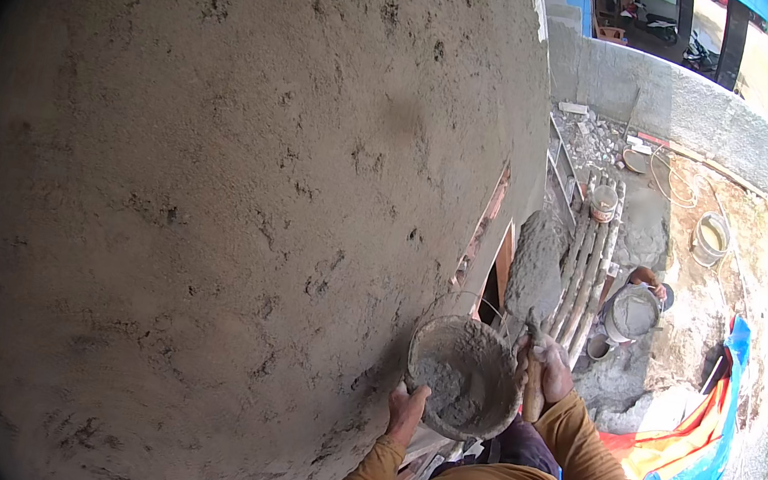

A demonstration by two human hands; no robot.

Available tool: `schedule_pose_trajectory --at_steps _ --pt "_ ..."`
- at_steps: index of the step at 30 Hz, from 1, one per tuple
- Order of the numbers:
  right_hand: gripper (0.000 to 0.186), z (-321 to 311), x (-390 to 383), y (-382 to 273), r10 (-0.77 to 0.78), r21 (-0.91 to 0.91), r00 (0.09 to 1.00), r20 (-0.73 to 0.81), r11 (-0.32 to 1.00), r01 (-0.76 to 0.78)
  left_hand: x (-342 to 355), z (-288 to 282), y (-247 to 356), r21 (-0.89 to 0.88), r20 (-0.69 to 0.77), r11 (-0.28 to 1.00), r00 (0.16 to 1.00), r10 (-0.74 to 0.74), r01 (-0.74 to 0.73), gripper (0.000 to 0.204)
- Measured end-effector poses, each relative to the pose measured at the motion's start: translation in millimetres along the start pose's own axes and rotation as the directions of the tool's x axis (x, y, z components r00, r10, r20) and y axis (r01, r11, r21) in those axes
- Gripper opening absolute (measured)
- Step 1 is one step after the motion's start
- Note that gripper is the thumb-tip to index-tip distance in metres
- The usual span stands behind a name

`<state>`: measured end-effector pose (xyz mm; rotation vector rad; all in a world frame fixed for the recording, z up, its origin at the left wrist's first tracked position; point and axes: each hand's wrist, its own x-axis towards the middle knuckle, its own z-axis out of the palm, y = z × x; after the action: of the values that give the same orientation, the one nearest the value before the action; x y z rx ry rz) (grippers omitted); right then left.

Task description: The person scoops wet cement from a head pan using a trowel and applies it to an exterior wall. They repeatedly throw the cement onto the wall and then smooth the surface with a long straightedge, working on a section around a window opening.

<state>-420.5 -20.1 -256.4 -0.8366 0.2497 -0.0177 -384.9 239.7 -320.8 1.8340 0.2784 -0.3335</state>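
My left hand [406, 412] is closed on the near-left rim of a mortar-caked bucket [499, 413], its thumb over the edge. Wet grey mortar [446, 391] lies in the bottom of the bucket, and its thin wire handle [457, 295] stands up on the far side. My right hand [554, 370], close beside the bucket's right rim, is wrapped round the wooden handle of a trowel [537, 267]. The trowel's long blade points away from me and is coated with grey mortar. To my left rises a rough, freshly plastered wall [246, 172] with pits and ridges.
Below, a scaffold platform of poles [586, 268] carries a small white pail [604, 204]. A person [646, 277] stands lower down by a large mortar bucket [633, 312]. Another bucket [710, 237], a hose [676, 188], rubble [604, 138] and an orange-and-blue tarp [690, 440] lie on the ground.
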Motion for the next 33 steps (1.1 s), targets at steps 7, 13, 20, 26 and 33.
schedule_pose_trajectory --at_steps 7,13,20,26,33 --pt "0.036 93 83 -215 -0.787 -0.171 0.284 -0.548 0.438 0.883 -15 -29 -26 0.011 -0.087 0.999 0.995 -0.041 0.042 0.050" --pt "0.036 122 156 -342 -0.805 -0.599 -0.389 -0.448 -0.052 0.799 -26 -22 -63 0.093 -0.172 0.995 0.985 -0.020 0.037 0.040" --pt "0.036 256 226 -209 -0.681 -0.870 0.702 0.210 0.197 0.452 -38 -11 -46 0.121 -0.240 0.987 0.968 -0.070 0.101 0.046" --pt "0.030 146 85 -45 -0.320 -0.610 0.841 0.436 0.582 0.538 -22 -21 -55 0.026 -0.295 1.000 0.955 0.014 -0.007 0.041" --pt "0.035 -56 38 33 0.685 -0.974 0.728 0.016 -0.155 0.168 -19 -1 2 -0.023 -0.029 0.999 0.999 0.045 -0.046 0.031"
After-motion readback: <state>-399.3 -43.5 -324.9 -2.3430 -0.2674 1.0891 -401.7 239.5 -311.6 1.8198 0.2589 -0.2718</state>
